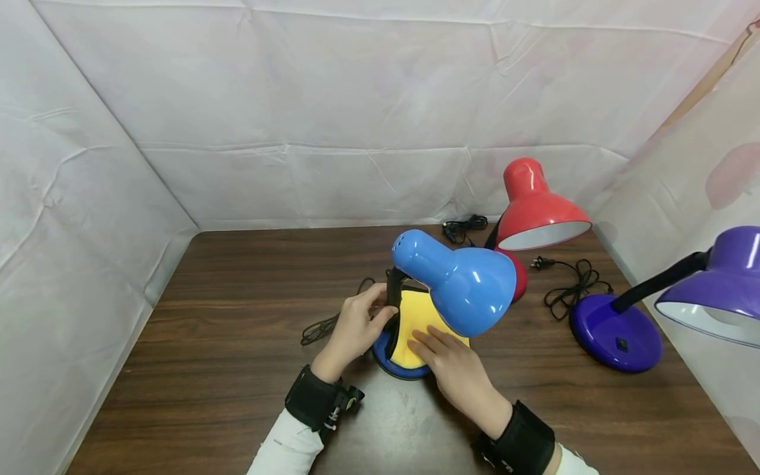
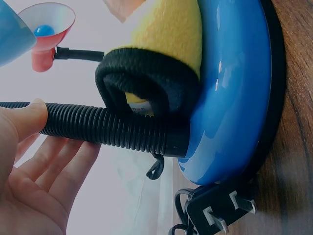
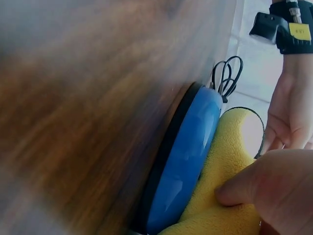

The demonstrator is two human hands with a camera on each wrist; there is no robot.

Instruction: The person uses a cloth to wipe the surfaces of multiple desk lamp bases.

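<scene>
Left hand [image 1: 355, 328] curled round the black gooseneck [image 2: 105, 129] of the blue desk lamp [image 1: 454, 285], steadying it. Right hand [image 1: 454, 369] flat, fingers straight, pressing the yellow cloth [image 1: 415, 326] onto the blue base [image 2: 234, 93] at table [image 1: 237, 343] centre. Best done with neck grip firm, cloth flat, even circular strokes around the stem.

Left hand [image 1: 356, 328] curled, right hand [image 1: 454, 366] flat

Place: a staged recording booth, not a lived-in room.
Walls: creased white sheets [image 1: 309, 119] hung on three sides.
Surface: dark wood table [image 1: 237, 284].
Props: three desk lamps, blue [image 1: 457, 287], red [image 1: 534, 204], purple [image 1: 683, 297], all unplugged.
</scene>
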